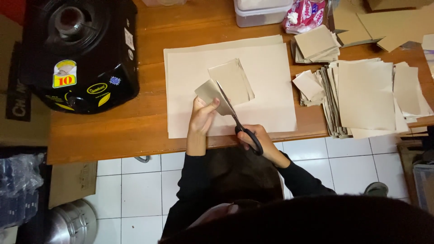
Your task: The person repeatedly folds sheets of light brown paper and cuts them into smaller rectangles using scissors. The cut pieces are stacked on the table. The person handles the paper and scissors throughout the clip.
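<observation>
My left hand (202, 116) pinches a small beige paper piece (210, 91) above the wooden table (113, 131). My right hand (257, 138) grips black-handled scissors (235, 118), whose blades run up into that piece. Just beyond the blades lies a small stack of cut beige rectangles (233, 80). All of this sits over a large sheet of pale paper (266, 77) spread flat on the table. Both of my arms wear black sleeves.
A black gas stove (81, 54) stands at the table's left end. Stacks of cut beige sheets (366, 95) and smaller squares (316, 43) fill the right side. A plastic container (260, 11) and a pink packet (305, 13) sit at the back. White tiled floor lies below.
</observation>
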